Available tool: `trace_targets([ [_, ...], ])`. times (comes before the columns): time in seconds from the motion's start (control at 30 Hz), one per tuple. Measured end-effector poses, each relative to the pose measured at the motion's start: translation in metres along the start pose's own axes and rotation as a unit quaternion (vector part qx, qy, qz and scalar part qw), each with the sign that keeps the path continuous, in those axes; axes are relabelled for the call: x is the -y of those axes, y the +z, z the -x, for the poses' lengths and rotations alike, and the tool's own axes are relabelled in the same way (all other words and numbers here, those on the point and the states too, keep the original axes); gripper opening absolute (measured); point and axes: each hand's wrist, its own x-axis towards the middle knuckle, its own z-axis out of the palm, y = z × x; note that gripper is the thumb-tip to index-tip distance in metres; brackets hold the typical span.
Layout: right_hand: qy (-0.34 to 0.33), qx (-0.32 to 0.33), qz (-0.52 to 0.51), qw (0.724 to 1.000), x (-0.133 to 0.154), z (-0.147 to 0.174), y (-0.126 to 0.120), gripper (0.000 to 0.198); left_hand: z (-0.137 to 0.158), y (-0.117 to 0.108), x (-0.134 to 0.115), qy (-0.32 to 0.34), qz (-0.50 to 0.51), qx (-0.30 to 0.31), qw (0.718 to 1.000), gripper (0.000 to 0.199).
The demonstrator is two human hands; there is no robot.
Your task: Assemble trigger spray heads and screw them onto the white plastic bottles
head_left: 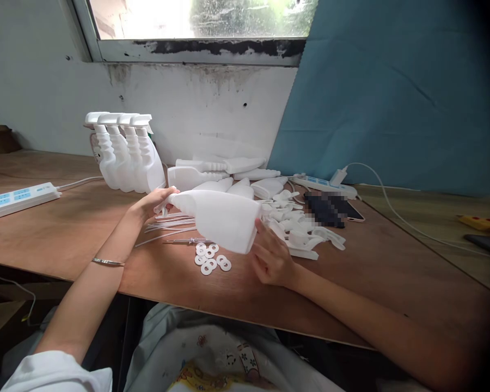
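A white spray bottle (pixel 224 218) lies sideways in the air above the table, held at both ends. My left hand (pixel 157 202) is closed around its neck end at the left, where a white spray head partly shows among the fingers. At the right, my right hand (pixel 271 253) grips the bottle's wide base with its fingertips. Just below the bottle lie several flat white washers (pixel 206 265). Thin white tubes (pixel 167 223) and a slim metal tool (pixel 188 240) rest beneath its neck.
Several upright spray bottles with heads (pixel 124 152) stand at the back left. Loose white bottles (pixel 200 177) lie behind, and white spray-head parts (pixel 306 234) spread to the right beside a dark phone (pixel 351 209). Power strips (pixel 20 198) with cables lie on the table (pixel 85 234).
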Motion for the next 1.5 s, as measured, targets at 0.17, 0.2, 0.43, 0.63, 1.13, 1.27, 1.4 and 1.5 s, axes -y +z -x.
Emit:
trace_targets([
  [0.17,-0.071,-0.043,0.122,0.989,-0.001,0.000,0.002,0.019,0.002,0.002,-0.002,-0.065,0.004,0.086,0.994,0.018],
  [0.2,-0.081,-0.056,0.142,0.985,-0.001,0.000,0.002,0.017,0.002,0.002,-0.003,-0.070,0.002,0.092,0.993,0.018],
  [0.43,-0.115,-0.128,0.263,0.949,-0.002,0.004,0.005,0.008,0.008,0.006,-0.011,-0.085,-0.023,0.103,0.991,0.017],
  [0.63,-0.167,-0.070,0.219,0.959,0.005,-0.006,0.002,0.010,0.012,0.008,-0.015,-0.081,-0.037,0.092,0.992,0.019],
  [1.13,0.050,0.013,0.061,0.997,-0.002,-0.008,-0.001,0.024,0.006,0.008,-0.010,0.040,0.017,-0.003,0.999,0.026],
  [1.27,0.156,0.038,0.004,0.987,0.000,-0.007,0.000,0.026,0.005,0.010,-0.009,0.053,0.017,-0.012,0.998,0.026],
  [1.4,0.253,0.026,-0.052,0.966,0.005,-0.010,-0.001,0.027,0.005,0.010,-0.010,0.061,0.022,-0.031,0.997,0.029],
  [1.5,0.323,0.030,-0.090,0.942,0.008,-0.012,-0.002,0.027,0.005,0.010,-0.011,0.065,0.028,-0.045,0.997,0.031],
])
